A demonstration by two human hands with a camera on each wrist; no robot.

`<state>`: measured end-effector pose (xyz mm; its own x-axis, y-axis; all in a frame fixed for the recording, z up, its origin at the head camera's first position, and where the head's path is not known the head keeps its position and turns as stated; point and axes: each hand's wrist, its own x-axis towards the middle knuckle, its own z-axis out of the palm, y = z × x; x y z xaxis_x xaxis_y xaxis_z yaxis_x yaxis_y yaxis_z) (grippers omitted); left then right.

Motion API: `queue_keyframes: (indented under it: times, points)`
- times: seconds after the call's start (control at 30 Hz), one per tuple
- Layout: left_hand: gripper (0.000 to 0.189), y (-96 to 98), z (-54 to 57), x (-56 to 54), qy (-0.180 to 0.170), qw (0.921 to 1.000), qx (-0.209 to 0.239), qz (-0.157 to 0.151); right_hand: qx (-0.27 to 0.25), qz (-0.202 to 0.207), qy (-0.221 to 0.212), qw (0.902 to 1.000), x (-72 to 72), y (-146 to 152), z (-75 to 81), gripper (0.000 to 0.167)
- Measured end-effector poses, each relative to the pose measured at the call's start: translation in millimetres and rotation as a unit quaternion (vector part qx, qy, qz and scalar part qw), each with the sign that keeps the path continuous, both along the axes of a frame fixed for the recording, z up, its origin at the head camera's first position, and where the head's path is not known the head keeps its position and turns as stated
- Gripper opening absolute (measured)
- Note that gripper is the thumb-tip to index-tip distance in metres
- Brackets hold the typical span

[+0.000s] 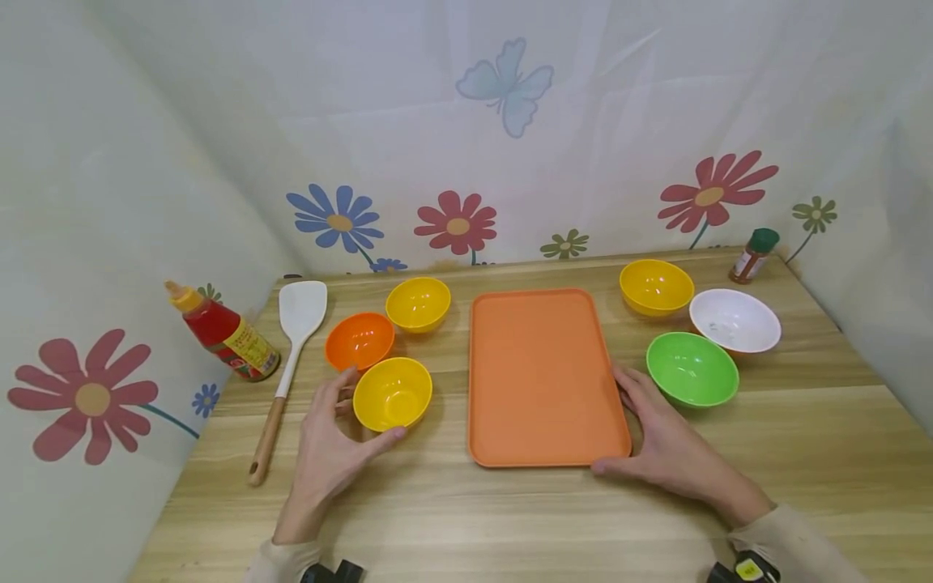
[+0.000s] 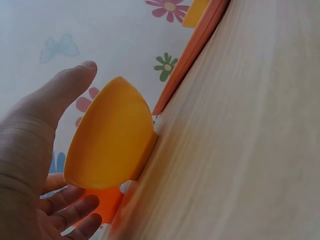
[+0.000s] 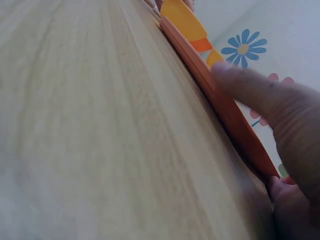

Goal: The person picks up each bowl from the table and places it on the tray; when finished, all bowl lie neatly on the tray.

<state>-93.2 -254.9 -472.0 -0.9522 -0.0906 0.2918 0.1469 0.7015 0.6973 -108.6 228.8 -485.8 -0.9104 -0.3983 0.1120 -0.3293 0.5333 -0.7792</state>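
A yellow bowl stands upright on the table with my left hand beside it. The left fingers lie along the bowl's far-left side, and the thumb extends past its near rim; in the left wrist view a gap shows between thumb and bowl. An orange rectangular tray lies flat at the centre. My right hand grips its near right corner, thumb at the front edge and fingers along the right side. In the right wrist view the thumb meets the tray's rim.
Left: an orange bowl, another yellow bowl, a white spatula with wooden handle and a red sauce bottle. Right: a green bowl, a white bowl, a yellow bowl and a green-capped spice jar.
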Motion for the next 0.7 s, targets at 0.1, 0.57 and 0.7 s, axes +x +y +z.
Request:
queue_keyframes:
  times: [0.1, 0.57, 0.7]
  points:
    - [0.112, -0.1, -0.5, 0.2, -0.005, 1.0000, -0.002, 0.001, 0.046, -0.012, 0.013, 0.9988, 2.1, -0.8, 3.0, 0.140]
    - [0.114, 0.2, -3.6, -0.7, -0.037, 0.9990, 0.027, 0.000, 0.063, -0.024, 0.004, 0.9977, -0.5, 6.8, 5.2, 0.135]
    - [0.115, -0.3, -3.8, -1.8, -0.046, 0.9985, 0.030, 0.006, 0.066, -0.026, 0.000, 0.9975, -1.4, 6.7, 5.1, 0.136]
